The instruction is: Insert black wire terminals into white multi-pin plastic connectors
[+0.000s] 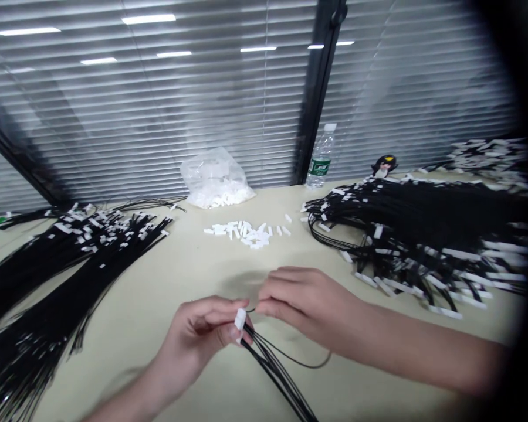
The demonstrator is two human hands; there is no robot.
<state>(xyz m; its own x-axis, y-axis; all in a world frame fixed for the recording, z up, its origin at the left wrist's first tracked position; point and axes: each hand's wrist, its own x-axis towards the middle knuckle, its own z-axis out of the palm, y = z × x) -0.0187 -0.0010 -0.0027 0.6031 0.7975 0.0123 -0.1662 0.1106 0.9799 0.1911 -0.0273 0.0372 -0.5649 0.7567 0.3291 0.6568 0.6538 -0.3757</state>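
Between the thumb and fingers of my left hand (pixel 206 325) is a white plastic connector housing (pixel 240 319), held tilted above the table. Several thin black wires (pixel 277 372) run out of it toward the lower right. Just to its right, my right hand (pixel 293 296) pinches one black wire (pixel 251 310) near its end, close to the housing. That wire's tip is too small to make out. A loop of a single wire (pixel 317 366) hangs below my right wrist.
Loose white connector housings (pixel 253 234) lie ahead on the table (pixel 176 275), before a clear plastic bag (pixel 217 179) of more. Black wire bundles (pixel 110 252) spread at left; a large pile of wired harnesses (pixel 422 217) sits at right. A water bottle (pixel 321 158) and penguin figure (pixel 384 166) stand behind.
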